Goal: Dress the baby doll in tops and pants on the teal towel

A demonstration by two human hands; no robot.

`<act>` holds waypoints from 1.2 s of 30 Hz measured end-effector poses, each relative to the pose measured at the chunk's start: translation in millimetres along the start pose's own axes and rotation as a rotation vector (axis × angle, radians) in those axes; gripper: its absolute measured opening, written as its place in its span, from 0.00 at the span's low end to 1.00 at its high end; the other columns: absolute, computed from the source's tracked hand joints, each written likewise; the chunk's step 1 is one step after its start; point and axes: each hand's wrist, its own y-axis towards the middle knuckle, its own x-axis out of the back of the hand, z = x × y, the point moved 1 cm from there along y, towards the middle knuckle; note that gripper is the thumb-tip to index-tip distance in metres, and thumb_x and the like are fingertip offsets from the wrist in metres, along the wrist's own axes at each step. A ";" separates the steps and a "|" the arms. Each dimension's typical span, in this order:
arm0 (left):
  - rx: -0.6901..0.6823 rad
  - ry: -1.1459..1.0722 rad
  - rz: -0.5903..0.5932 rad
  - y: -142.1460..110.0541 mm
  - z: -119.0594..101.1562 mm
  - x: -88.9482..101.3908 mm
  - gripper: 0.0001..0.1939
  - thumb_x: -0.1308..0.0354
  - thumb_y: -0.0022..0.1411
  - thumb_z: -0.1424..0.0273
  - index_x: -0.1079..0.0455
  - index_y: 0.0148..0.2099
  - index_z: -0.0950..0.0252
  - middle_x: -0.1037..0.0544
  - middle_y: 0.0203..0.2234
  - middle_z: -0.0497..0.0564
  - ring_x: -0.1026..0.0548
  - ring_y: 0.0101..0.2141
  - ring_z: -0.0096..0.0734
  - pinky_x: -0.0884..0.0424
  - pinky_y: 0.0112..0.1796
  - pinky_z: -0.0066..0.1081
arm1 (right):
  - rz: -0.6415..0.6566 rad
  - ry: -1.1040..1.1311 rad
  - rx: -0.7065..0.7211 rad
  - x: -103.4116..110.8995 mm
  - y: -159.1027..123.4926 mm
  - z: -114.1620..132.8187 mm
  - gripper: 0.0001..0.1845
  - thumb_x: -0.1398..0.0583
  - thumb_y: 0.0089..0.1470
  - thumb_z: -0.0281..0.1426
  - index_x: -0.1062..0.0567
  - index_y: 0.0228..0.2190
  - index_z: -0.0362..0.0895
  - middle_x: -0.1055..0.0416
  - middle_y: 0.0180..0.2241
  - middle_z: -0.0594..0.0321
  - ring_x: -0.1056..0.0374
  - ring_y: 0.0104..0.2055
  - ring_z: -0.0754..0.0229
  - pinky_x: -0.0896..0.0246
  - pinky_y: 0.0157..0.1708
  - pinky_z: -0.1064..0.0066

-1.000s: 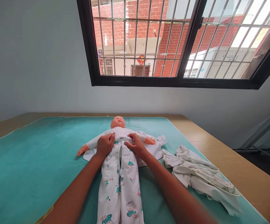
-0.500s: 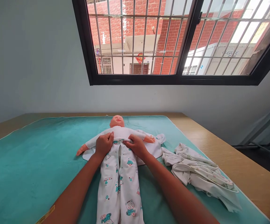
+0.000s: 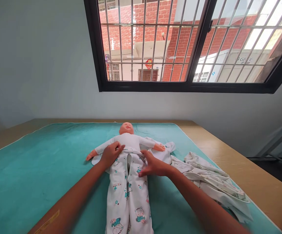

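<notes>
A baby doll (image 3: 126, 128) lies on its back, head toward the wall, arms spread. It wears a white long-sleeved top (image 3: 131, 140) and white split-crotch baby pants (image 3: 117, 191) with teal and pink cartoon prints. My left hand (image 3: 112, 153) is closed at the left side of the waistband, thumb and fingers pinching the cloth there. On the other side of the waist my right hand (image 3: 154, 164) is open, its thumb and fingers spread apart and resting against the pants. A flat white cloth shows from under the doll's sides.
Rumpled white printed baby clothes (image 3: 211, 178) lie to the right. A teal sheet (image 3: 45, 169) covers most of the wooden table (image 3: 219, 146). Beyond the far edge rises a grey wall (image 3: 40, 65) with a barred, black-framed window (image 3: 145, 86). Dark metal framework stands at the far right.
My right hand has let go of the waistband and spread its fingers, thumb moved down along the pants. My left hand stays at the waist. The whole view has shifted slightly.
</notes>
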 end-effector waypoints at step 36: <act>0.458 -0.614 0.351 -44.9 -8.7 57.3 0.24 0.44 0.55 0.47 0.37 0.25 0.64 0.34 0.18 0.45 0.39 0.19 0.24 0.44 0.20 0.26 | -0.138 -0.003 0.006 -14.6 0.1 16.8 0.16 0.40 0.51 0.42 0.33 0.21 0.44 0.38 0.20 0.69 0.48 0.24 0.65 0.54 0.23 0.72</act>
